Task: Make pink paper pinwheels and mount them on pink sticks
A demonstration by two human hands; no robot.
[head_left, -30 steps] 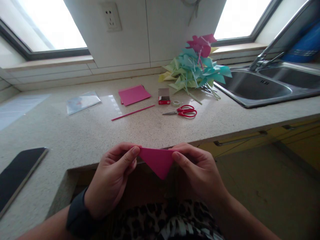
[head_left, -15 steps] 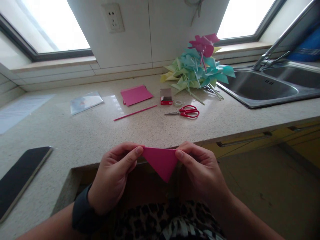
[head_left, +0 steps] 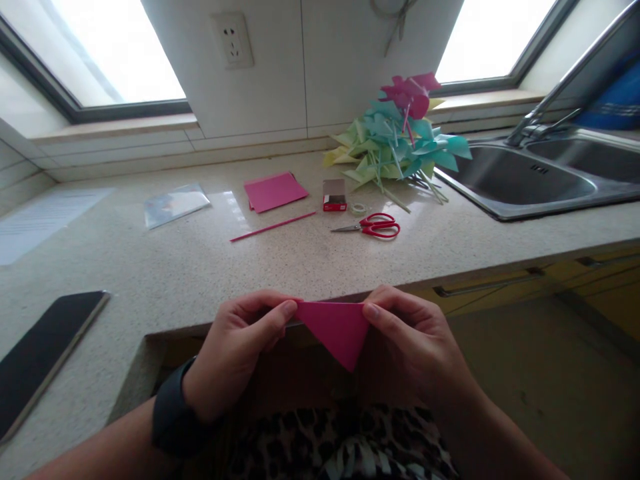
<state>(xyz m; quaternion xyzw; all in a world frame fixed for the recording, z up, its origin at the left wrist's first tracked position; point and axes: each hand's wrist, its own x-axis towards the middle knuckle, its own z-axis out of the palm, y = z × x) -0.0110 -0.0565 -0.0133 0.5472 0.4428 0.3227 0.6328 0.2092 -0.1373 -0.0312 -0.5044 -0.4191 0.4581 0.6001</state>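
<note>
A pink piece of paper (head_left: 340, 330), folded into a triangle, is stretched between my two hands just in front of the counter edge, one point hanging down. My left hand (head_left: 245, 340), with a dark band at the wrist, pinches its upper left corner between thumb and finger. At the upper right corner, my right hand (head_left: 417, 340) pinches it the same way. Beyond them on the counter lie a pink stick (head_left: 273, 227), a small stack of pink paper (head_left: 276, 192) and red-handled scissors (head_left: 373, 226).
A small red and grey box (head_left: 334, 195) and a tape roll (head_left: 358, 209) lie near the scissors. Paper pinwheels (head_left: 395, 133) are piled beside the sink (head_left: 530, 175). To the left are a dark phone (head_left: 47, 353), a clear plastic sleeve (head_left: 176, 205) and a paper sheet (head_left: 47, 220).
Both hands have shifted slightly right with the folded pink paper, still pinched at the same corners. The camera view has moved a little; the things on the counter stay put.
</note>
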